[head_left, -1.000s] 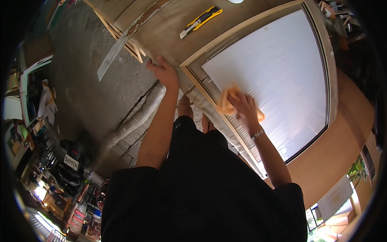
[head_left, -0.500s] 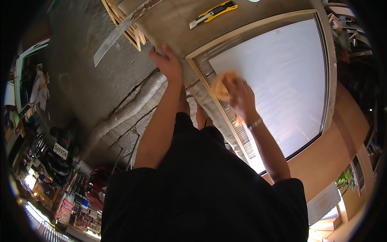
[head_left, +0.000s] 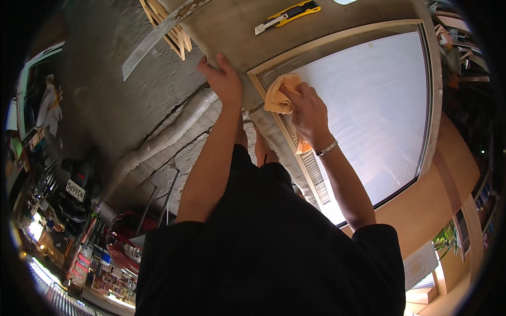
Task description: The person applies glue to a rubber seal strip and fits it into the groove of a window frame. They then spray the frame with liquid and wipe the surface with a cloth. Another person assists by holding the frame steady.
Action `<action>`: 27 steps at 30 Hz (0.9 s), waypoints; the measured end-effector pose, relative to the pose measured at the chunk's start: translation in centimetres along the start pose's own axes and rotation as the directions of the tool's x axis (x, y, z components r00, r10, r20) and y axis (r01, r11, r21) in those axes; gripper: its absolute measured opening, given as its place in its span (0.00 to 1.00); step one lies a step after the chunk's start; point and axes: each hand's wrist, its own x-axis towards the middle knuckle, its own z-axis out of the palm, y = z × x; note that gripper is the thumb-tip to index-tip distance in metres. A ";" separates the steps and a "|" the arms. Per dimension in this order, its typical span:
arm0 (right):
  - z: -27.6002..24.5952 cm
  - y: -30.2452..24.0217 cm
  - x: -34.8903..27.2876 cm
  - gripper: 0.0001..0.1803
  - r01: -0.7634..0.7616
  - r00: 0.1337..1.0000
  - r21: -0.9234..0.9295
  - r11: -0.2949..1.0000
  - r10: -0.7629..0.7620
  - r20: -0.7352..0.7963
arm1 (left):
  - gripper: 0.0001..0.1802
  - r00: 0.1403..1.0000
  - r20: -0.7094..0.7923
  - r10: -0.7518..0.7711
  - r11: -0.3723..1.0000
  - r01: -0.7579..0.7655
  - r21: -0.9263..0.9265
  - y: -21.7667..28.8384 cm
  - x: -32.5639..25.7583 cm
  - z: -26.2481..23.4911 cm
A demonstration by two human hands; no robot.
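A crumpled pale orange cloth (head_left: 282, 96) is bunched under the fingers of my right hand (head_left: 310, 113), pressed on the upper left corner of a framed glass pane (head_left: 374, 100). The glass is bright and reflective, set in a light wooden frame (head_left: 342, 36). A wristwatch (head_left: 328, 148) circles my right wrist. To the left of the frame, my left hand (head_left: 225, 83) rests on the edge of the covered worktable (head_left: 232, 39), thumb and fingers apart, holding nothing. Beyond the frame lies a yellow and black utility knife (head_left: 288, 17), its blade end toward the left.
A long flat metal strip (head_left: 153, 45) juts past the table's left edge. Thin wooden sticks (head_left: 182, 43) show beneath it. Cracked concrete floor (head_left: 105, 95) lies to the left, with a parked motorcycle (head_left: 79, 181) farther off. Scrap wood (head_left: 456, 23) is piled at the far right.
My right hand has moved the cloth slightly up and left, toward the frame's corner. My left hand stays at the table edge.
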 end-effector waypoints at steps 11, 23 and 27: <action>0.4 -0.6 -0.1 0.30 -0.057 0.998 0.052 0.997 0.059 -0.034 | 0.32 0.999 0.022 -0.028 0.999 0.029 -0.029 0.6 -0.2 -0.2; 0.9 -1.5 2.3 0.27 -0.070 0.996 0.043 0.997 0.072 -0.054 | 0.31 0.999 0.040 -0.022 0.998 0.024 -0.050 0.5 0.2 -0.2; 1.4 -0.9 -0.1 0.28 -0.075 0.996 0.064 0.995 0.078 -0.042 | 0.31 0.997 0.037 -0.068 0.997 0.069 -0.039 0.5 0.2 -0.3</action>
